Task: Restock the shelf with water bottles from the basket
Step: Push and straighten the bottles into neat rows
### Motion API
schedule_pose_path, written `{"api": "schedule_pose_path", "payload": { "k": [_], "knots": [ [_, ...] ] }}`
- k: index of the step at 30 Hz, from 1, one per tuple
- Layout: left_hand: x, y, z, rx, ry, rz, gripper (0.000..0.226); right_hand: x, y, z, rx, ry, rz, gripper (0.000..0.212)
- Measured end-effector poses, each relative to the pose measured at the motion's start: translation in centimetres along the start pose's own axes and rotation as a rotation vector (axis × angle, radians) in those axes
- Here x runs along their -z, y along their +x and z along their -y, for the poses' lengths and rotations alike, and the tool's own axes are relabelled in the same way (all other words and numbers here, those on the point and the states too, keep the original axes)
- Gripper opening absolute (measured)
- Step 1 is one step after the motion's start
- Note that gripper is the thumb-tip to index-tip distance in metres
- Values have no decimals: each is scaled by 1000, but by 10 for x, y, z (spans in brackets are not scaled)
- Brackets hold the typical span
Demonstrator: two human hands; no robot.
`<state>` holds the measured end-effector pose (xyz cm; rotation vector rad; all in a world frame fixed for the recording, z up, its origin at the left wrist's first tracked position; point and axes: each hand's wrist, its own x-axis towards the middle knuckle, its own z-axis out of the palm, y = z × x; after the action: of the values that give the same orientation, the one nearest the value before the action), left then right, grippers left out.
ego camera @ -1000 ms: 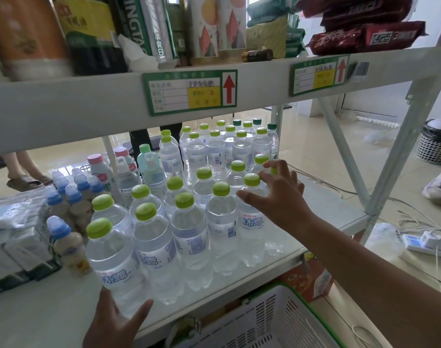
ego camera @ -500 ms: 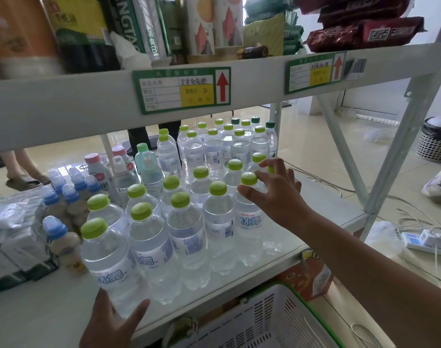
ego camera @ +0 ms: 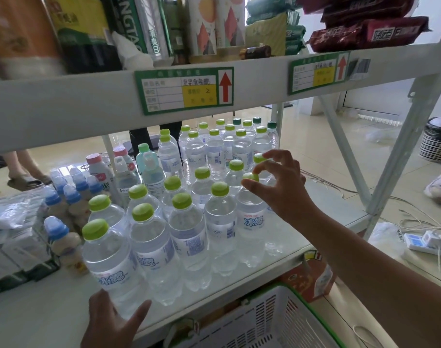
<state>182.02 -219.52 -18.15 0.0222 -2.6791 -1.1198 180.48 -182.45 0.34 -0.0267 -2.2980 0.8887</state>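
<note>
Place: a small shop or stockroom
Shelving: white metal shelf (ego camera: 302,237) with green price tags (ego camera: 184,90) on its edge
Stock: rows of water bottles (ego camera: 220,222), snack packs (ego camera: 370,31) above
Floor: white basket (ego camera: 259,320)

Head-worn view, angled down, close to shelf (ego camera: 302,237)

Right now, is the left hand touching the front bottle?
Touching. The head view shows the left hand cupped against the base of the front bottle, thumb pressed on its side.
</note>
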Motion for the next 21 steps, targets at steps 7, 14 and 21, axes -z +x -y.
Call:
{"api": "schedule_pose_path", "payload": {
  "k": [7, 14, 21],
  "knots": [
    [-2, -1, -3, 27, -55, -21, 105, 1, -1, 0, -18, 15, 25, 26],
    [-3, -4, -13, 25, -110, -61, 100, 11, 2, -7, 60, -80, 104, 35],
    [-4, -13, -26, 64, -135, -148, 78, 4, 1, -9, 55, -62, 85, 32]
  ]
}}
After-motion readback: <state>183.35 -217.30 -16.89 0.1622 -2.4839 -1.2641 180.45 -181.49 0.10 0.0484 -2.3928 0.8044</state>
